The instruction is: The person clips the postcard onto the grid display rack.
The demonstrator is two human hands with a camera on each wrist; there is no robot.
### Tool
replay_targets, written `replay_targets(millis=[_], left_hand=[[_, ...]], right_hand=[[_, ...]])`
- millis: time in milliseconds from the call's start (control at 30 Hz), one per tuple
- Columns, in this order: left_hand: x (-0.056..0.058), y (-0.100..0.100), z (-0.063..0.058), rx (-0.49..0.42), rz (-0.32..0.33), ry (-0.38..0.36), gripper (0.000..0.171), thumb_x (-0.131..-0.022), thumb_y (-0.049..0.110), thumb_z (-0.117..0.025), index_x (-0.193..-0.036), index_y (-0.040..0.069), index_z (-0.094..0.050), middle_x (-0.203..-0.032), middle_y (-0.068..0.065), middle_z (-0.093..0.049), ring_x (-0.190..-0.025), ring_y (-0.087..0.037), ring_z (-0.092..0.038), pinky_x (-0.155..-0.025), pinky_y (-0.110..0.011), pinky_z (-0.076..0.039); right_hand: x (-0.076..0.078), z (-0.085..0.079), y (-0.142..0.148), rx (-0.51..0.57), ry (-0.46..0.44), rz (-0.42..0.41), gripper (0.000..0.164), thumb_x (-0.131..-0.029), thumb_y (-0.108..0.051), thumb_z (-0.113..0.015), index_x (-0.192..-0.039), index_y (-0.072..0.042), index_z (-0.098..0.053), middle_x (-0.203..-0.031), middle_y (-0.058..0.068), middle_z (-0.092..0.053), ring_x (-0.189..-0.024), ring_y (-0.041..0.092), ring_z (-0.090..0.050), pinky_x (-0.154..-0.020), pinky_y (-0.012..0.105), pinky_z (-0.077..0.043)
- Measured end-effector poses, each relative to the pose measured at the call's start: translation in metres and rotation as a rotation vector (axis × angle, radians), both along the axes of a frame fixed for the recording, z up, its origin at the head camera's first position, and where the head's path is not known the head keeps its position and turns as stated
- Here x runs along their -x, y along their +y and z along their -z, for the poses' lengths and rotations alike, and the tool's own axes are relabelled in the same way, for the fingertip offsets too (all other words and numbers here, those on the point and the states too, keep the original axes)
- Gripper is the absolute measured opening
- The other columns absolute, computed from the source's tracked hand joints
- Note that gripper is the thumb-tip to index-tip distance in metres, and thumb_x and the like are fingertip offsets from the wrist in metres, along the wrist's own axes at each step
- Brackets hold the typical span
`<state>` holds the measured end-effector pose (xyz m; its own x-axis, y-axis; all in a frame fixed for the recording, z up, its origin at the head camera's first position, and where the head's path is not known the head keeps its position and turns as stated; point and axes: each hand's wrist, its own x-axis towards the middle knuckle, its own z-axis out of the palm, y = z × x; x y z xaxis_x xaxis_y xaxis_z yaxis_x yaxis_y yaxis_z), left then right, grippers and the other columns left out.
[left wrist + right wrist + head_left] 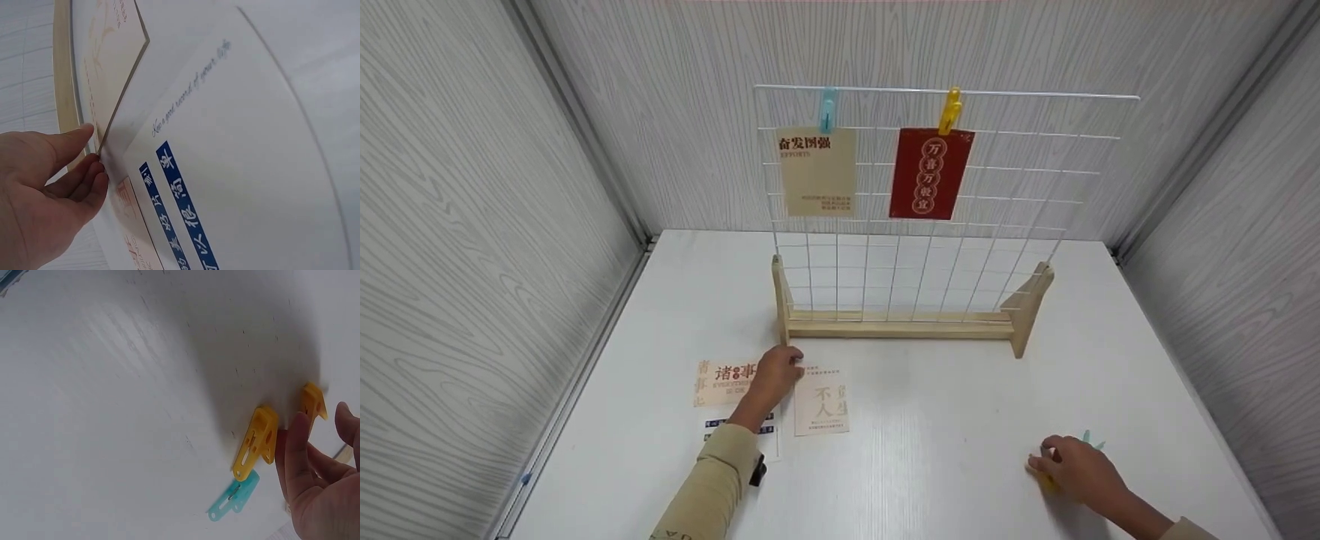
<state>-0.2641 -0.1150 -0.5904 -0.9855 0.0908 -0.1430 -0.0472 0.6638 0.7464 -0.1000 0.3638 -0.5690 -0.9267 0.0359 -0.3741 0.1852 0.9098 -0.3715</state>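
In the head view my left hand (775, 373) is by the left foot of the rack, at the upper corner of a cream postcard (821, 412). Its thumb and fingertips pinch that corner in the left wrist view. Beneath the hand lie a postcard with red lettering (727, 388) and a white postcard with blue strips (253, 146). At the table's right, my right hand (1084, 469) reaches round a yellow clip (313, 398), its thumb apart from the fingers. A second yellow clip (260, 441) and a turquoise clip (235, 495) lie beside the fingers.
A white wire grid (1020, 172) stands in a wooden base (900, 331) toward the back. From its top hang a cream card (819, 180) under a light blue clip (828, 112) and a red card (931, 180) under a yellow clip. Patterned walls enclose the table.
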Motion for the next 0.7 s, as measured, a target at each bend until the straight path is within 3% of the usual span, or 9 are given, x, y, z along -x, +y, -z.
replay_targets(millis=[367,700], left_hand=[[0.0005,-0.0019,0.0029,0.004,0.018,0.031,0.025,-0.093,0.0,-0.067,-0.118,0.001,-0.068,-0.113,-0.011,-0.062,-0.108,-0.027,-0.059,-0.098,-0.043,-0.051],[0.0008,-0.0029,0.0006,-0.162,-0.004,0.067,0.018,-0.097,0.001,-0.06,-0.112,0.002,-0.07,-0.111,-0.014,-0.064,-0.103,-0.027,-0.061,-0.087,-0.041,-0.053]], right_hand=[[-0.0071,0.0016,-0.0053,0.009,0.077,-0.017,0.021,-0.09,-0.025,-0.076,-0.098,-0.007,-0.07,-0.077,-0.001,-0.065,-0.063,0.012,-0.053,-0.054,0.028,-0.043],[-0.008,-0.0025,-0.0098,-0.083,0.144,-0.036,0.022,-0.091,-0.025,-0.072,-0.107,-0.011,-0.078,-0.087,0.001,-0.067,-0.066,0.012,-0.055,-0.053,0.032,-0.046]])
